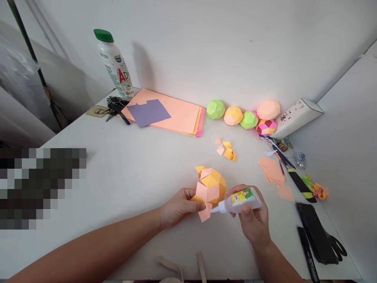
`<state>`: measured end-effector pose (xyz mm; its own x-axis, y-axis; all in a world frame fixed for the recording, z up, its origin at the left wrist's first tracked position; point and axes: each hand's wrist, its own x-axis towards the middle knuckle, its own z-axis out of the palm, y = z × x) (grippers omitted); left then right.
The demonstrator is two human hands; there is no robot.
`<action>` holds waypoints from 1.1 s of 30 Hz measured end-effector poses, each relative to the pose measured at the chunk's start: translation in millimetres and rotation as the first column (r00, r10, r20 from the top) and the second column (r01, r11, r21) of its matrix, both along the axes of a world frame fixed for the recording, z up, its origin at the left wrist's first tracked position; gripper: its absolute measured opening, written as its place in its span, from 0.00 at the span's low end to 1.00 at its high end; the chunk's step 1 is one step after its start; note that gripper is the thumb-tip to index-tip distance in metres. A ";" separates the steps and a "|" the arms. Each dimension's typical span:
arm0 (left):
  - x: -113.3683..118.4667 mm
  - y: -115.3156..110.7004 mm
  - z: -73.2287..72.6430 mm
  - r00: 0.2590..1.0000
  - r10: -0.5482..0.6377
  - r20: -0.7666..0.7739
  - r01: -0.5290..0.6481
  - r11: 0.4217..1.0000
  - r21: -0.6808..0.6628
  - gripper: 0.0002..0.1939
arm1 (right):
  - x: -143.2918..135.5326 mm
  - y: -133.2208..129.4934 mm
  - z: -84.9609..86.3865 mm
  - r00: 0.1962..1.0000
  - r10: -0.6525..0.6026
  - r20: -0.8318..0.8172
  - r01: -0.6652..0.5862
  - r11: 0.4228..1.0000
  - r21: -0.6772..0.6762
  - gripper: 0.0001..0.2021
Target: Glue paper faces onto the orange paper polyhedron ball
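Observation:
My left hand (pixel 181 207) pinches a partly assembled paper ball (pixel 212 184) made of orange and peach faceted pieces. Some flaps stick out from its left side and bottom. In my right hand (pixel 255 225) is a white glue bottle (pixel 243 199) with a yellow and green label, tilted so its narrow nozzle points left. The nozzle tip is at the edge of the lowest peach flap (pixel 204 214); whether glue is coming out is too small to tell. Small orange and peach paper pieces (pixel 228 152) lie just beyond the ball.
Behind are paper sheets (pixel 176 118), finished paper balls (pixel 216 109), a white box (pixel 297 118), keys (pixel 116 106) and a green-capped bottle (pixel 116 65). Along the right lie peach cutouts (pixel 271 171), a cutter (pixel 301 184), a black case (pixel 316 232), scissors (pixel 335 244) and a marker (pixel 308 253).

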<state>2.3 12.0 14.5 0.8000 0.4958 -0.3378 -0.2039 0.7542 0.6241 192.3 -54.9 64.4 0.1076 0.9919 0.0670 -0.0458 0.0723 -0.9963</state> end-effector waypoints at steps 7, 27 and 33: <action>-0.1 2.7 2.2 0.997 0.009 0.076 -0.008 1.000 -0.013 0.10 | 5.1 8.4 2.9 0.984 0.000 -0.176 0.001 1.000 0.005 0.14; 0.0 4.1 -4.5 0.989 0.018 0.147 -0.017 1.000 -0.005 0.08 | 99.6 64.2 -53.0 0.332 -0.562 0.757 0.561 0.763 0.321 0.11; 0.4 3.3 -5.3 0.990 0.053 0.127 -0.055 0.998 0.011 0.07 | 95.7 67.3 -51.7 0.282 -0.567 0.774 0.497 0.776 0.388 0.09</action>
